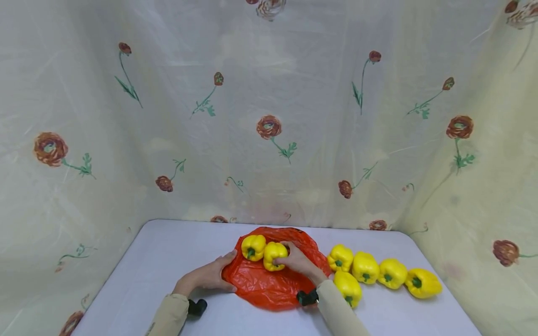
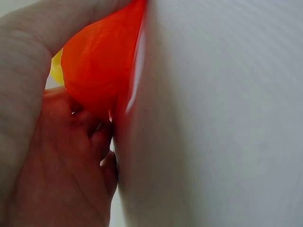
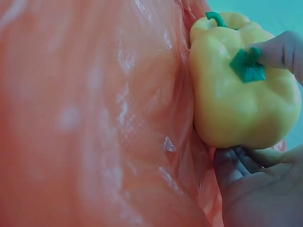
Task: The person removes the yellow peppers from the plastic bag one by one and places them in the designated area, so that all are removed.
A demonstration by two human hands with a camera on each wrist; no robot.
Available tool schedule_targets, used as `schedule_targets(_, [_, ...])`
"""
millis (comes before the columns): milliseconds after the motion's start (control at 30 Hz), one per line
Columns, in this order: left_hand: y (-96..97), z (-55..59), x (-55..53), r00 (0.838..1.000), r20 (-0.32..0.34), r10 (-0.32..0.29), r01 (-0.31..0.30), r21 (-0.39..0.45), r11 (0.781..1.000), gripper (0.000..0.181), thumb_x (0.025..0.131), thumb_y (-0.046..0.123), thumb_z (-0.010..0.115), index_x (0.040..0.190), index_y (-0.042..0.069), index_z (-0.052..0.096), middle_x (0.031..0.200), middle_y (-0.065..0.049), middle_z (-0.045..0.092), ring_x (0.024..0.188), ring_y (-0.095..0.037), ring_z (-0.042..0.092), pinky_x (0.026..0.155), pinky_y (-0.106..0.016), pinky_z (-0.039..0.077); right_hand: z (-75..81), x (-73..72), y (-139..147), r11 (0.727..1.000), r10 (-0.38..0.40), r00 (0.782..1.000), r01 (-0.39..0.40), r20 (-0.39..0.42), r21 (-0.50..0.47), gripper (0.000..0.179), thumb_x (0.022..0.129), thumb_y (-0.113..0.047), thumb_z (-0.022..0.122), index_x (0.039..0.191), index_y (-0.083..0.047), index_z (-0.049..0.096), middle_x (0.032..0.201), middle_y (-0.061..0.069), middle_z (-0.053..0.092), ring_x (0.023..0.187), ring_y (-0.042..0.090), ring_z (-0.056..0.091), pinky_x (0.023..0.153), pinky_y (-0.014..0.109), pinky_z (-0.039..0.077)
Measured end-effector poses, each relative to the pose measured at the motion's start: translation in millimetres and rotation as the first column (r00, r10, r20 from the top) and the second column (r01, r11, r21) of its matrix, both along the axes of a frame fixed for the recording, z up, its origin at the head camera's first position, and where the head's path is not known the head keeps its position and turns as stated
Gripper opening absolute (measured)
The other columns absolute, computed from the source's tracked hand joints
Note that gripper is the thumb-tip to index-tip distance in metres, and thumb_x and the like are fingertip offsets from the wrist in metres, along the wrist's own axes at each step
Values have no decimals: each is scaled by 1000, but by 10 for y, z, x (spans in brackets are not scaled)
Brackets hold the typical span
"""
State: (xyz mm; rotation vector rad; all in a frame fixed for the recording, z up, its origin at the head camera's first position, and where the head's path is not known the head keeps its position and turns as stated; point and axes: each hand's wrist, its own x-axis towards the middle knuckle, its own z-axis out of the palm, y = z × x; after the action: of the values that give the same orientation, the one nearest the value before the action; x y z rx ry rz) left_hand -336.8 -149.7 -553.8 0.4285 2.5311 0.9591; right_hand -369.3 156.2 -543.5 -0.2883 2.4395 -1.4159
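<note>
A red plastic bag (image 1: 265, 284) lies spread on the table, with two yellow bell peppers on it. My right hand (image 1: 300, 261) grips the right-hand yellow bell pepper (image 1: 274, 255); the thumb lies by its green stem in the right wrist view, the fingers beneath its far side. Touching its left is the other yellow bell pepper (image 1: 253, 247). At the bag's left edge, my left hand (image 1: 210, 274) holds the plastic, thumb and fingers spread apart around it. The left wrist view shows these fingers (image 2: 97, 135) curled against the red plastic, low by the table.
To the right of the bag, several yellow bell peppers (image 1: 365, 268) stand in a slanting row. Another yellow pepper (image 1: 348, 288) lies in front of them, close to my right forearm. A flower-patterned curtain (image 1: 311, 163) hangs behind the white table (image 1: 180, 240) and along its sides.
</note>
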Motion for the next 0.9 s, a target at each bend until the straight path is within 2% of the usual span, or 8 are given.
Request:
schedule_targets(233, [-7,-29,-7,1000,-1,-9,9,2,1000,113,70,54,80,156,21,15,162,-2,19,146,-41,17,112,-63,26,9,16,-8,999,-28,1000,28,-3,14,84,78,-42,78,141,-8,35,134,12,47,115,28,48,101,51,46])
schedule_targets(533, [-7,-15,-5,1000,0,-4,4,11,1000,114,68,54,81,156,22,16,162,-3,20,146,-42,17,111,-64,28,46,29,-20,1000,-24,999,24,-33,-4,80,80,-36,77,141,-6,34,133,14,46,114,28,48,101,51,46])
schedule_targets(900, [-17,-45,-20,1000,3,-5,5,14,1000,115,67,56,81,156,23,15,162,-3,20,146,-41,18,111,-65,27,165,118,-25,999,-23,998,21,-52,-26,84,78,-32,79,144,-11,31,136,10,44,117,28,46,99,50,47])
